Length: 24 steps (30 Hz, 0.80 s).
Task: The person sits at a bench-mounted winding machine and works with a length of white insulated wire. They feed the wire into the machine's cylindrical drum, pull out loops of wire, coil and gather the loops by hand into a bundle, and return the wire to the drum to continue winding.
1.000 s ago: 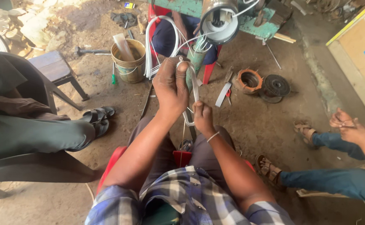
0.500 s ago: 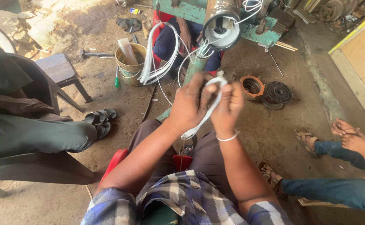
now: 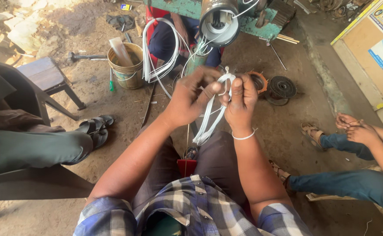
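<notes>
- Dusty bare earth floor [image 3: 113, 109] of a workshop fills the view, strewn with tools and scraps.
- At the centre, the person's left hand [image 3: 191, 98] and right hand [image 3: 241, 102] are raised close together above the lap.
- Both hands close on a bundle of thin white insulated wire loops [image 3: 211, 116]; the left hand's fingers [image 3: 209, 89] curl over its upper part, and the right hand's thumb and fingers pinch the top of the bundle, where a small wire end sticks up.
- The lower end of the bundle hangs free between the forearms, just above the dark trousers.
- A thin white band [image 3: 244, 136] circles the right wrist.
- Beyond the hands stands a cylindrical grey metal motor housing [image 3: 220, 22] with white wire coming out of its open end, mounted on a worn green metal bench [image 3: 261, 28].
- More long white wire loops [image 3: 158, 52] hang beside the housing, well apart from the hands.
- A rusty metal bucket [image 3: 128, 70] stands on the floor to the left, with a pale flat piece leaning in it.
- A small grey wooden stool [image 3: 47, 78] is further left.
- A dark round ribbed metal part [image 3: 281, 87] lies on the floor to the right of the hands, beside an orange ring-shaped part [image 3: 258, 81].
- At the right edge another person's clasped hands [image 3: 355, 126] rest over legs in blue jeans.
- At the left, another person's leg in grey trousers [image 3: 25, 148] ends in a black sandal [image 3: 95, 126].
</notes>
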Available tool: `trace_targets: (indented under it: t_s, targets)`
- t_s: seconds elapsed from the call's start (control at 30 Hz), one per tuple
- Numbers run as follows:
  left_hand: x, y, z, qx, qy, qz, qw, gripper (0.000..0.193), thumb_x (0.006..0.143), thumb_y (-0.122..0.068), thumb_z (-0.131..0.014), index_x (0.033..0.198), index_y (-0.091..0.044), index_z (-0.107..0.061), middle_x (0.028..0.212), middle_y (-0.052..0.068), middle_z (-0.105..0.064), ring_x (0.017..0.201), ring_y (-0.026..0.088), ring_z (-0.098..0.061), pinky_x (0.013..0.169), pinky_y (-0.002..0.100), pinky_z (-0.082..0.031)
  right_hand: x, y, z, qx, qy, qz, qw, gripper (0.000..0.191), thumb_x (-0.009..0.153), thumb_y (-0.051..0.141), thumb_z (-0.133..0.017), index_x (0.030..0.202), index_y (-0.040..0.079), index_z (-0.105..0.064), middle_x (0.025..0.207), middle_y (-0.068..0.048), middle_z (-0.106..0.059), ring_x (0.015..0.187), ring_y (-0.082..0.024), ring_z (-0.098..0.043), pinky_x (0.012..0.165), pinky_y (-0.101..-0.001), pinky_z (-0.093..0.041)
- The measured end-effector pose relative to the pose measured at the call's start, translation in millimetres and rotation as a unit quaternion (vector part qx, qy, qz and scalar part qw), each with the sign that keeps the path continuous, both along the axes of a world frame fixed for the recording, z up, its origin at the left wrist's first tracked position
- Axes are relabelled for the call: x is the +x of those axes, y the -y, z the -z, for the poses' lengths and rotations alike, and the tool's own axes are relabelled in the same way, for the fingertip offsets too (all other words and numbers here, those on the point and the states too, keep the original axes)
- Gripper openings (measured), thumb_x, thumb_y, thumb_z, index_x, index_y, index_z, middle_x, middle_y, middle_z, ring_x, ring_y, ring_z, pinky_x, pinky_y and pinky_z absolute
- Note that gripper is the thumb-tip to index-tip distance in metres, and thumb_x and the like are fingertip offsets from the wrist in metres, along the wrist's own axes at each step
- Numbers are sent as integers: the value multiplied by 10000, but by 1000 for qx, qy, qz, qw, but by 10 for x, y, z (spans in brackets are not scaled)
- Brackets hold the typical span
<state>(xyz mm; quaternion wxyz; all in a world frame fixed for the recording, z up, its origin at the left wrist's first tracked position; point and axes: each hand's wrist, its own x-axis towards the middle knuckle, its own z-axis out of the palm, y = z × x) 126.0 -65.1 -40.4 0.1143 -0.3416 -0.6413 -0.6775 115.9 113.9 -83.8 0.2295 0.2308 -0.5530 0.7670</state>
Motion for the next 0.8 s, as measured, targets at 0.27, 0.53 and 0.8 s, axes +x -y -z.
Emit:
trace_targets:
  t_s: [0.27,0.53,0.8]
  targets:
    - [-150,-65,109,7,53,146,988,281,1101,-271,-551,1066,-12,-652,970,50,-637,865,100,-619,785,274,-530,-25,-12,21,121,-103,147,976,337,1169,335,-568,1082,10,-584,945,-1,-569,804,-67,-511,737,-224,-433]
    - [-346,-72,168,-13,-9,266,964,448,1159,-394,-473,1121,16,-652,1022,51,-647,966,130,-585,899,318,-511,11,47,45,37,-93,115,988,269,1102,242,-679,1050,30,-522,987,13,-491,867,-53,-446,780,-220,-395]
    - [-473,6,139,-106,32,348,931,504,1104,-444,-465,1147,12,-675,1005,38,-717,958,120,-686,896,303,-567,15,-27,90,71,-96,127,985,278,1126,298,-611,1058,37,-545,1044,-19,-556,891,-89,-522,795,-236,-452]
